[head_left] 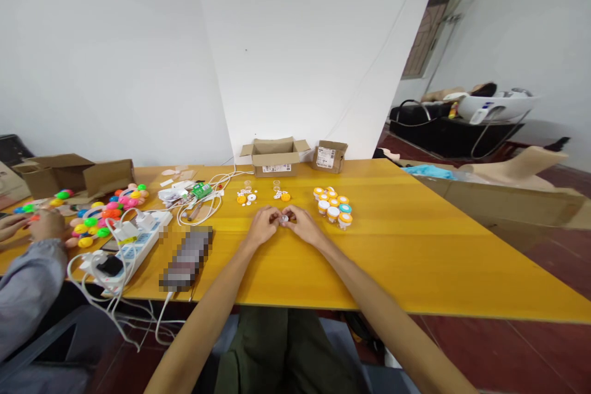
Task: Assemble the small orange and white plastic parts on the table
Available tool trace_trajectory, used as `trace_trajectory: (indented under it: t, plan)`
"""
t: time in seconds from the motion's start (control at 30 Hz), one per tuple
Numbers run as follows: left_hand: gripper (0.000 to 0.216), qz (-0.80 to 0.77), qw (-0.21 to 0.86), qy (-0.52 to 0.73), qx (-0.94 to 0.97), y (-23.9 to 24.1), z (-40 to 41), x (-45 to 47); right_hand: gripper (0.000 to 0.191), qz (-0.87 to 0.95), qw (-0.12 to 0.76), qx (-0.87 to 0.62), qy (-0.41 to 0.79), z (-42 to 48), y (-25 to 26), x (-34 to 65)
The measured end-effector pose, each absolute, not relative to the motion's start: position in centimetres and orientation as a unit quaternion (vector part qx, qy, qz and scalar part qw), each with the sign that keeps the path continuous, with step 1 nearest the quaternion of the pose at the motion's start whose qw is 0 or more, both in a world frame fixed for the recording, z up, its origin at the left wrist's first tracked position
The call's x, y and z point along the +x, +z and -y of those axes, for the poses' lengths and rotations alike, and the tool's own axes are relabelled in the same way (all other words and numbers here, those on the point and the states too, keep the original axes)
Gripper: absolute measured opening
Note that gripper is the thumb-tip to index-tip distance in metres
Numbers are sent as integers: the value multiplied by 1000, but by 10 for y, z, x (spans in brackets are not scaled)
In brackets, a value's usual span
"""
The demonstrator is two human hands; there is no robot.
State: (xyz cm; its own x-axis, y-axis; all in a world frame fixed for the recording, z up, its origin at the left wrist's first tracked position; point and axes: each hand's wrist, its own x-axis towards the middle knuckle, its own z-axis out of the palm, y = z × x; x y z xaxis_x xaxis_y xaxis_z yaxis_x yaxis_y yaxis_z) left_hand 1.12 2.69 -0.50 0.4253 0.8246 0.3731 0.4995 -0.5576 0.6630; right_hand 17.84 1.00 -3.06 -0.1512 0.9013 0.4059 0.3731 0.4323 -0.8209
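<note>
A small clear piece sits right between the fingertips of the left hand and the right hand, just above or on the worktop — neither hand is nearer, since both meet at it. It lies to the right of the left grip and to the left of the right grip. Each grip is drawn in, thumb and fingers pinched close about the piece, with no wide gap showing on either side. Straight beyond the hands, near but apart from them, stand clear cups with white bits and an orange lid in front. The capped tubs stand in a cluster off the right hand, on its far right side, and none touches it. The piece's long axis cannot be made out: it is tiny here, and the fingers cover most of its edge. Whether it touches the worktop is also unclear, as are the thumbs' exact contacts. The white bits blur into one another, and the rear tubs are partly hidden by those in front. To the left, a slab is blocked out by coarse squares — and a co-worker's arm is cut off by the picture's edge.
</note>
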Motion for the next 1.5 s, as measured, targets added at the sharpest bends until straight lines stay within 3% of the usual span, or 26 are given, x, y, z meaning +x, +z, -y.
trace_trajectory:
  t: [1.5]
  plan:
    - [16,-388,220,337,829,-4,-24,9,15,699,471,-429,324,-8,-30,181]
